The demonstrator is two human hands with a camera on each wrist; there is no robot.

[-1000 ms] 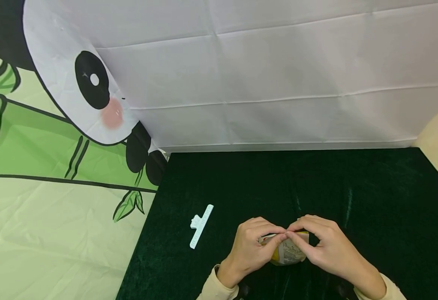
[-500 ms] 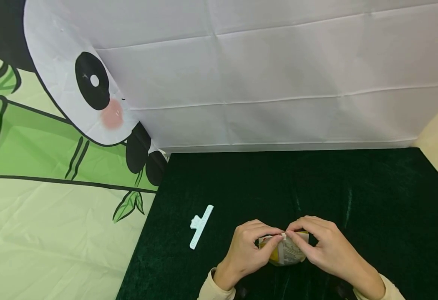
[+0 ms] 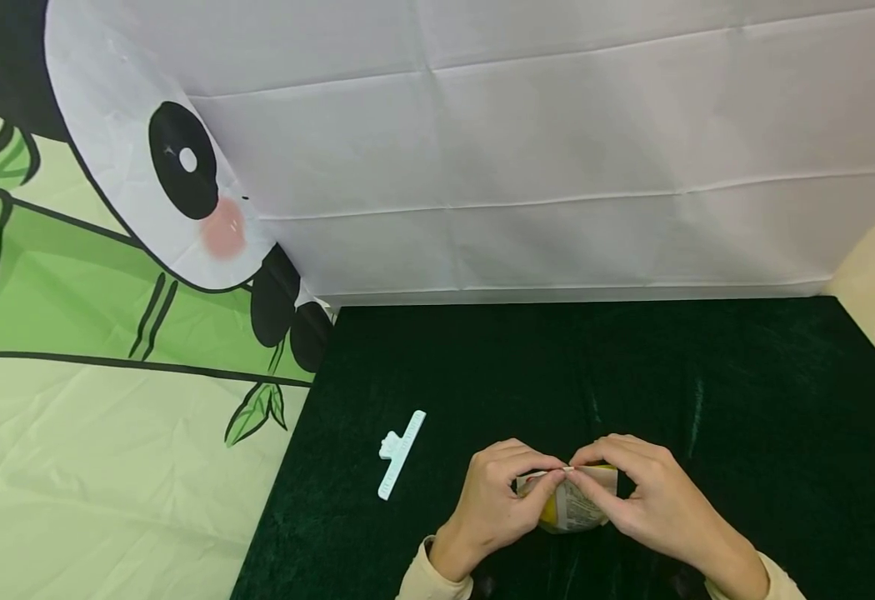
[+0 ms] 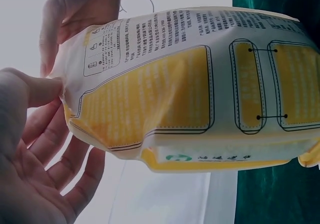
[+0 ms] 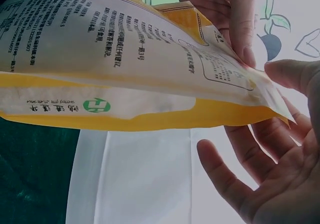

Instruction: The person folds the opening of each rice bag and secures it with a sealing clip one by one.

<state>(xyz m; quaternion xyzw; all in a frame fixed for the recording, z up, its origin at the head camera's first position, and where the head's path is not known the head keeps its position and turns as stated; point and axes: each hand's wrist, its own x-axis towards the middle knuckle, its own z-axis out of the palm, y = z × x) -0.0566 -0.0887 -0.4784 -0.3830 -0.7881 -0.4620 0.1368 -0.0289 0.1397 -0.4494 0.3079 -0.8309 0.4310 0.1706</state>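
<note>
A yellow and white printed packet [image 3: 574, 510] stands upright between the two hands at the front of the table. My left hand [image 3: 499, 500] pinches its top edge between thumb and index finger. Just beside it, my right hand [image 3: 646, 492] pinches the same edge. Only a small gap separates the fingertips of the two hands. In the left wrist view, dense print and yellow panels cover the packet [image 4: 175, 94]; the other left fingers are spread loosely behind its top. The right wrist view shows the packet [image 5: 125, 49] with a green logo on its side. Its contents are hidden.
A pale blue bag clip [image 3: 403, 456] lies on the dark green cloth [image 3: 557, 367], left of the hands. White cloth [image 3: 557, 167] hangs behind the table, and a printed panda and bamboo sheet [image 3: 182, 250] hangs on the left.
My left hand has shifted slightly left along the packet's top edge, so its fingertips now stand a little apart from the right ones. The packet and the clip stay in place.
</note>
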